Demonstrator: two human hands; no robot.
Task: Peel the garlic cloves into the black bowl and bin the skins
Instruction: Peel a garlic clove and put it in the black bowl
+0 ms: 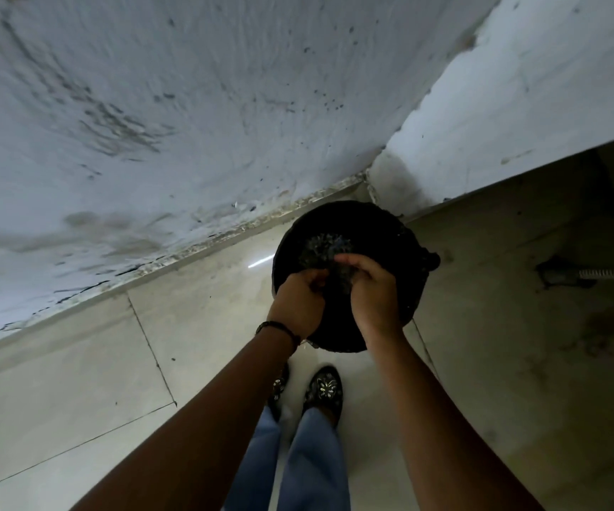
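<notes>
Skins point(320, 248), as we take the pale flecked heap to be, lie inside the black bin point(390, 230), which stands on the floor point(202, 326) in the corner where two walls meet. We hold both hands over the near half of its round mouth, so whatever we let go falls straight down into it. The right hand point(372, 293) reaches further in over the opening, while the left hand point(298, 304) hangs just above the near-left rim, so anything loosed from that side has the least margin. Both hands are curled inward with their fingertips close together, and a dim grey scrap shows between them. In this light we cannot tell whether either grip has hold of it or whether it belongs to the heap below. The black bowl and the garlic cloves are not in view. We judge the binning step to be in hand.
</notes>
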